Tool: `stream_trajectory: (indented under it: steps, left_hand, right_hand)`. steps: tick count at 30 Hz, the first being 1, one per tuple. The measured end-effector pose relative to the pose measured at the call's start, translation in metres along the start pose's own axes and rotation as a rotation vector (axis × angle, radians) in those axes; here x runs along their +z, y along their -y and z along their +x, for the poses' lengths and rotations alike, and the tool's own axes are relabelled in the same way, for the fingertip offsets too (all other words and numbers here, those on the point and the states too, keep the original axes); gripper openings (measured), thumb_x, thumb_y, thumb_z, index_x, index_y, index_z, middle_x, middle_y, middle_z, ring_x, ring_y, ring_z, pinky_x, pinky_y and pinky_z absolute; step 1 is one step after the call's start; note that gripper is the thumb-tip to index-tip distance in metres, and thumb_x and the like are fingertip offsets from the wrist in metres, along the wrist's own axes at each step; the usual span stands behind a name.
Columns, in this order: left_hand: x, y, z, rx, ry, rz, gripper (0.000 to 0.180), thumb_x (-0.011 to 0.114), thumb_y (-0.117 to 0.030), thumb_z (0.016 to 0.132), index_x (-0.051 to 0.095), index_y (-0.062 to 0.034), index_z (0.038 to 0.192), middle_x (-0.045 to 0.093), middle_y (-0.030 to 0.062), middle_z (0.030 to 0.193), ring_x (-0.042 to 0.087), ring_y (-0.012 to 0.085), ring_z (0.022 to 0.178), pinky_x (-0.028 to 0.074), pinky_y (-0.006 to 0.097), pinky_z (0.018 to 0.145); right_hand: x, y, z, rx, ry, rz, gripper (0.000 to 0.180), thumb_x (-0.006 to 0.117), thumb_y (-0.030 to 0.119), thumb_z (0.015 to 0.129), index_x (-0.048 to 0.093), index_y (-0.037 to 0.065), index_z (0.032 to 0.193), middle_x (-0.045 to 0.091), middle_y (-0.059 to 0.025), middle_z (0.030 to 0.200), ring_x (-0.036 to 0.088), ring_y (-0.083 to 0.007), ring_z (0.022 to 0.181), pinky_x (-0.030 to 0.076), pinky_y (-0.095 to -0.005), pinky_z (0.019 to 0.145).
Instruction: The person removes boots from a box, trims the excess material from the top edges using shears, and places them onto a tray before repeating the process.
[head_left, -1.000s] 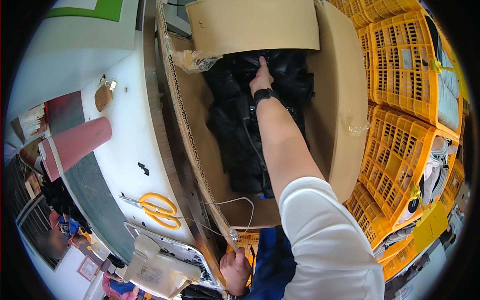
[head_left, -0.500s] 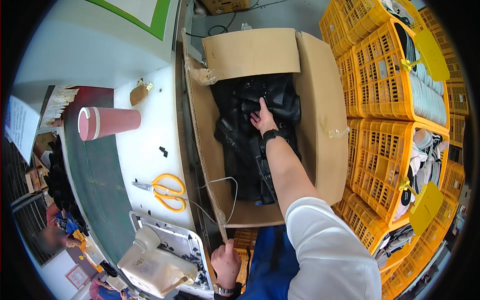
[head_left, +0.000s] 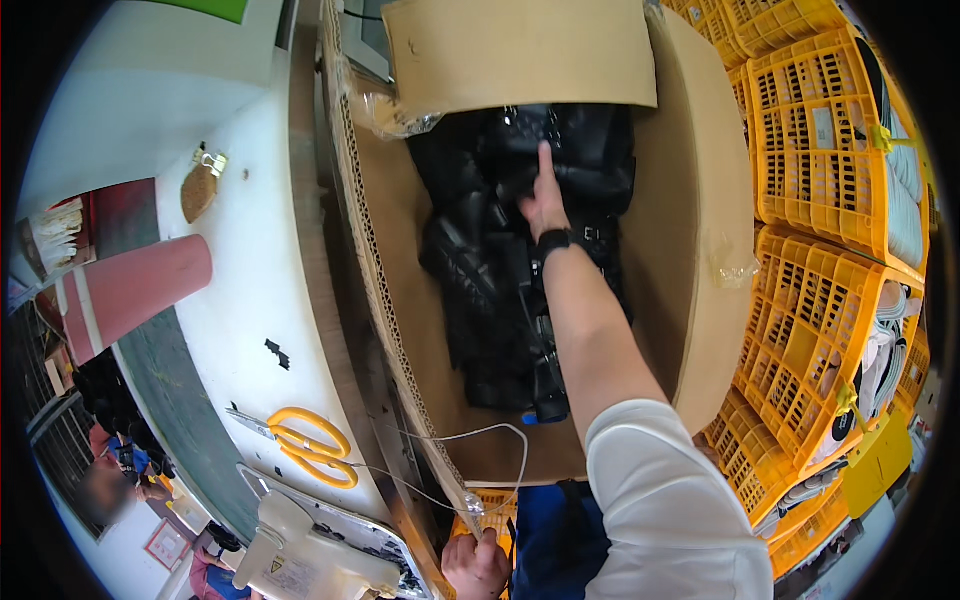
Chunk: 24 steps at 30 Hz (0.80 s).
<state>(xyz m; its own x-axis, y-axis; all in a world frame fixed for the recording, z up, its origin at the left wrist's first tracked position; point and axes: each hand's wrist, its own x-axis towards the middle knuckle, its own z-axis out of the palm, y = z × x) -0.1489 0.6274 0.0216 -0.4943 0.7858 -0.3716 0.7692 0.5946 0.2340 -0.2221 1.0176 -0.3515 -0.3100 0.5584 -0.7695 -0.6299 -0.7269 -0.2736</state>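
Observation:
A large open cardboard box [head_left: 700, 230] stands before me, holding a heap of shiny black leather-like pieces [head_left: 465, 250]. Some carry straps and small metal buckles; their exact kind is unclear. My right hand [head_left: 546, 205] is deep in the box at the far part of the heap. Its thumb points away from me, and the other fingers, partly hidden, close on a black leather-like piece [head_left: 590, 165]. At the box's near left corner, my left hand [head_left: 476, 566] is closed in a fist on the cardboard edge.
Left of the box, a white worktop [head_left: 245, 240] bears yellow-handled scissors [head_left: 310, 447], a pink tumbler [head_left: 140, 290], a metal tray [head_left: 400, 550] and a whitish plastic jug [head_left: 310, 550]. A thin cord [head_left: 525, 450] loops over the box edge. Stacked yellow crates [head_left: 810, 340] line the right side. People work at far left.
My view has come closer to the box and shifted right. My right hand has moved slightly farther into the heap, its fingers now more hidden. The left hand stays at the box corner.

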Motion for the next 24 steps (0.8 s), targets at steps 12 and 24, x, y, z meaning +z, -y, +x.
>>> stream_trajectory:
  steps: [12, 24]
  left_hand:
    - [-0.015, -0.006, 0.003, -0.027, 0.133, -0.073, 0.018, 0.056, -0.004, 0.073, 0.053, -0.0038, 0.091, 0.049, 0.0141, 0.068, 0.052, 0.0321, 0.063, 0.045, 0.042, 0.058]
    - [-0.011, -0.009, 0.006, -0.117, 0.241, -0.078, 0.028, 0.057, -0.004, 0.071, 0.055, -0.0063, 0.098, 0.053, 0.0149, 0.077, 0.053, 0.0324, 0.065, 0.045, 0.043, 0.06]
  right_hand:
    - [-0.024, 0.043, -0.083, 0.073, -0.024, -1.096, 0.027, 0.065, 0.028, 0.084, 0.059, 0.002, 0.079, 0.061, -0.0093, 0.078, 0.058, -0.0158, 0.061, 0.052, -0.0291, 0.055]
    - [0.035, -0.016, 0.04, -0.015, -0.16, 0.021, 0.053, 0.079, 0.032, 0.07, 0.058, 0.005, 0.11, 0.06, -0.0117, 0.111, 0.058, -0.0264, 0.101, 0.046, -0.0437, 0.089]
